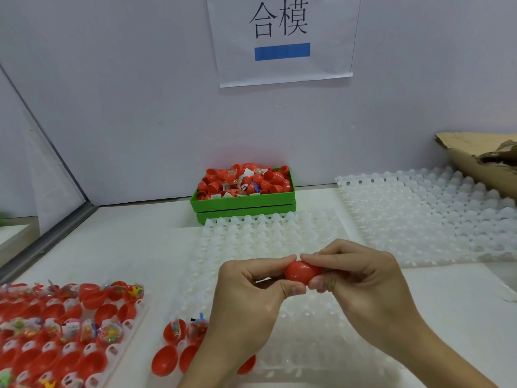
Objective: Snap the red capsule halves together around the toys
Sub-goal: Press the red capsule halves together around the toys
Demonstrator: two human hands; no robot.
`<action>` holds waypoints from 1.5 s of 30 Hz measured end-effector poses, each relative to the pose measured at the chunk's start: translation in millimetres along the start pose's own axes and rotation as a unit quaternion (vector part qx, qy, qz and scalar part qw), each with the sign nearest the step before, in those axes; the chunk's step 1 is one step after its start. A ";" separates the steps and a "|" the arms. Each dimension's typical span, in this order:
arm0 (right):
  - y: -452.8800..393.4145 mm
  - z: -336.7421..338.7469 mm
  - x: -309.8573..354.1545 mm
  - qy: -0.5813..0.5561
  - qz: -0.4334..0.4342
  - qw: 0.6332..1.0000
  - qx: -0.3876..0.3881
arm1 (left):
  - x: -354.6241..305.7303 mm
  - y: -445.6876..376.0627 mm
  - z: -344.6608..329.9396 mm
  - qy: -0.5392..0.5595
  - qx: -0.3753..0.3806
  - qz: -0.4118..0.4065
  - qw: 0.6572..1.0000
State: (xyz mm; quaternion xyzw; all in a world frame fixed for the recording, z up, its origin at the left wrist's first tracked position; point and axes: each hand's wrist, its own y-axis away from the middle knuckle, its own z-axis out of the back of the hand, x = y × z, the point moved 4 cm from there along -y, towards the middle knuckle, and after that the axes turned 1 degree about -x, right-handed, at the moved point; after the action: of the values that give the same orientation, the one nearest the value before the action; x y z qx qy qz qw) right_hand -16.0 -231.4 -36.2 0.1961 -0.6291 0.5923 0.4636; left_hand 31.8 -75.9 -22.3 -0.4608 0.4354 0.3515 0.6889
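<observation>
A red capsule is pinched at both ends by the left hand and right hand, held above a white tray on the table, loose halves lying nearby

Red capsule: ends covered by fingertips, contents unseen. Filled tray: cut off at left and bottom edges. Cardboard box: cropped at right edge.
</observation>
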 end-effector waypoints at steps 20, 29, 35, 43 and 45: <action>5.6 -10.0 -8.5 -0.021 -0.173 0.984 -0.022 | 5.1 3.7 -20.0 -0.245 -0.033 -0.243 0.938; -1.2 -4.7 7.2 -0.128 -0.115 0.983 0.064 | 17.3 -6.3 -11.8 0.138 0.118 0.052 0.982; 0.3 -5.8 7.1 -0.121 -0.092 0.987 0.051 | 21.7 -1.3 -19.6 0.201 0.078 0.073 0.974; 3.0 -11.2 7.7 -0.093 -0.078 0.992 0.046 | 24.4 1.0 -23.8 0.223 0.018 0.084 0.971; 2.9 -11.9 8.1 -0.093 -0.079 0.992 0.042 | 24.0 1.4 -23.9 0.223 0.015 0.087 0.971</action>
State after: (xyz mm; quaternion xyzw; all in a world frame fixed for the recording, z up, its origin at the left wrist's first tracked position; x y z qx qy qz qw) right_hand -18.2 -217.3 -32.8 0.3188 -0.6267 0.5589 0.4395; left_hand 32.8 -95.9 -49.6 -0.4770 0.6218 0.2922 0.5481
